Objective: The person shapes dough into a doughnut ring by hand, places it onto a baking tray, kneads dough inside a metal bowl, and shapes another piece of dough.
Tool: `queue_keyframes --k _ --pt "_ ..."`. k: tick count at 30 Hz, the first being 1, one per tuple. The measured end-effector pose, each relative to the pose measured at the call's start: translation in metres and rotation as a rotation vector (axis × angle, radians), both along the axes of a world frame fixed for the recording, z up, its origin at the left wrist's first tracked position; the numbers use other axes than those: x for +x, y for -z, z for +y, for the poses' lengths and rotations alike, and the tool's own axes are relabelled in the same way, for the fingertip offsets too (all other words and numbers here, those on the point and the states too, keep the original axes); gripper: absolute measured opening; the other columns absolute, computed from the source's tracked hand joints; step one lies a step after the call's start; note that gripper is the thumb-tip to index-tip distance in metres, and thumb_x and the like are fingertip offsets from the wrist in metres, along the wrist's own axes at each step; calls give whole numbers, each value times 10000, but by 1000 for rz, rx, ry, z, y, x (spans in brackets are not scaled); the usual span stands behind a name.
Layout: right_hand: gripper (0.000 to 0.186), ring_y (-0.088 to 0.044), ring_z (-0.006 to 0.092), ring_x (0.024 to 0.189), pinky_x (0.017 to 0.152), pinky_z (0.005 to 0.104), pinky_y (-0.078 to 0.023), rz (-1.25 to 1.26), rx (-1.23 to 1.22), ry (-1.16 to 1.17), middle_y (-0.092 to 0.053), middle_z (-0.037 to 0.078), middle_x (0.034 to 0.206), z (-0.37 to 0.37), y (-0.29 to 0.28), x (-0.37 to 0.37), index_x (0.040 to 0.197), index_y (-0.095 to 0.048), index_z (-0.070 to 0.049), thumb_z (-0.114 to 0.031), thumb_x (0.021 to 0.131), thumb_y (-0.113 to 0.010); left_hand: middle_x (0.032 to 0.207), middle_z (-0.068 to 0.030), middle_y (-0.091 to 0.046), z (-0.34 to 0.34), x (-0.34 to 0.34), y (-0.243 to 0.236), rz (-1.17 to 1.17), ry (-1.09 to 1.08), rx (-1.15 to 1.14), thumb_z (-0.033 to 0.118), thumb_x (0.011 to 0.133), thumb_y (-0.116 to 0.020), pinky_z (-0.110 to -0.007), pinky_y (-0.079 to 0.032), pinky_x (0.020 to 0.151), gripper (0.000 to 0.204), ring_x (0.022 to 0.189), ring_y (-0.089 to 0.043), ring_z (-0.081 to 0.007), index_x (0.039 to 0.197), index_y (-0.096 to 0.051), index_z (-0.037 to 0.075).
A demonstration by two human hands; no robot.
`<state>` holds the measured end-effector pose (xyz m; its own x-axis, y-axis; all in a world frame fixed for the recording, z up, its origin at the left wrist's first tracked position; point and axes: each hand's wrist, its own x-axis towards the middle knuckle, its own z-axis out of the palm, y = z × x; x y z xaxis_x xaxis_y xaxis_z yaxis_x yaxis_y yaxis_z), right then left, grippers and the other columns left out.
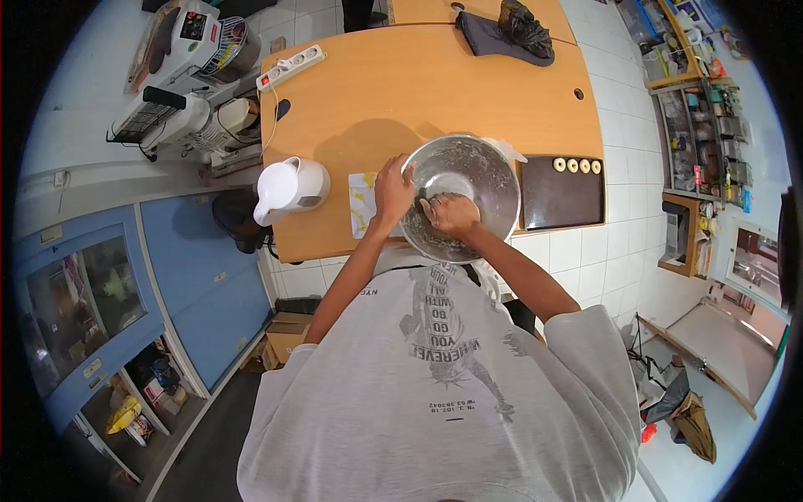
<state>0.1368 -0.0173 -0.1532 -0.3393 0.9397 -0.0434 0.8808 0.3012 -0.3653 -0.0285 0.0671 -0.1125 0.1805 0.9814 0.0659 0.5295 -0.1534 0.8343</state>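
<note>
A large steel mixing bowl (502, 180) stands at the near edge of the wooden table, its inner wall smeared with pale residue. My left hand (393, 197) grips the bowl's left rim, thumb over the edge. Inside the bowl, my right hand (452, 215) is low near the bottom with its fingers curled. A pale patch lies around the fingers; whether it is dough or the bowl's base I cannot tell. Right of the bowl, a dark baking tray (563, 197) bears several small ring-shaped dough pieces (573, 166) along its far edge.
A white electric kettle (293, 186) stands left of a yellow-and-white patterned sheet (362, 201). Farther back on the table (376, 92) lie a power strip (291, 67) with its cord and a dark cloth (493, 40) with a black plastic bag (524, 23). Mixers (209, 117) stand far left.
</note>
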Motion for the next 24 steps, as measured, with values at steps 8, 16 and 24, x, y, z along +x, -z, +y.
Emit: queue_keyframes --k 8,16,24 --pt "559 -723 412 693 695 516 -586 -20 -86 251 -706 227 700 26 -2 -6 710 -725 -36 -380 1062 -461 1021 -241 -687 0 -2 5 22 2 26 69 971 -640 -516 -511 800 189 968 -656 -468 1144 -671 0" --pt "647 -703 504 980 869 474 -562 668 -428 1105 -721 327 934 31 32 41 1007 -733 60 -551 1033 -525 1031 -253 -695 1 1 10 11 -2 -7 76 981 -634 -517 -499 850 185 998 -650 -474 1147 -674 3" --pt "441 -577 458 1300 1088 434 -473 523 -125 489 -624 326 1341 -12 -5 38 1330 -643 12 -156 923 -648 1055 -257 -684 -5 1 9 -8 3 13 63 963 -639 -524 -512 850 227 1014 -647 -470 1179 -670 1"
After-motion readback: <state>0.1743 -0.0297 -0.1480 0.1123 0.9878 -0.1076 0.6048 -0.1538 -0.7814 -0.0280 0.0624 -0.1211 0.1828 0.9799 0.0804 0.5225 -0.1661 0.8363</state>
